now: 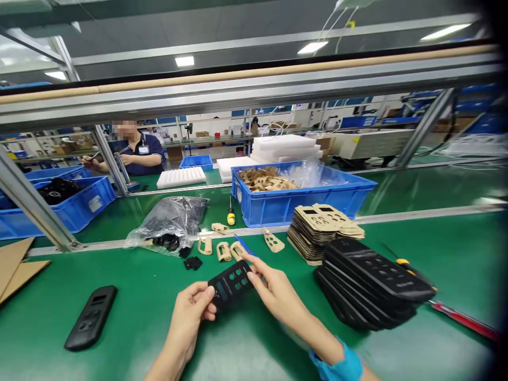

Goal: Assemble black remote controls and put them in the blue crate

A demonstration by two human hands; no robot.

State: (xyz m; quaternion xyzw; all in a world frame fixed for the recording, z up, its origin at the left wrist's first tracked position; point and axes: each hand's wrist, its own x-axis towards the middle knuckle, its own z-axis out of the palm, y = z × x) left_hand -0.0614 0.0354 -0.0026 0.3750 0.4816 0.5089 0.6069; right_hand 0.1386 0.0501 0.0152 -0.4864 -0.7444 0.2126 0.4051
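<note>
Panel held between both hands over the green worktop

Both hands are clamped on one thin black panel (231,283) with round and oblong cut-outs, held just above the worktop (138,323) near the middle of the scene. The left hand (190,312) pinches its near-left end between thumb and fingers. The right hand (275,293) grips the far-right end, its fingers (254,263) closed on the edge.

To the right lies a fanned stack of similar black panels (369,286), and beyond it a stack of tan card sheets (323,227) with the same cut-outs. Loose tan cut-out scraps (224,250) lie just beyond the hands, with a blue bin (301,198) of more scraps farther off. A black housing (91,317) lies near left.

The step in hand looks like checking or cleaning up a single panel, with the piece about level. Whatever follows calls for a light hold by the edges, since so thin a part would probably flex. A person in a dark shirt (138,151) works at the far left.
</note>
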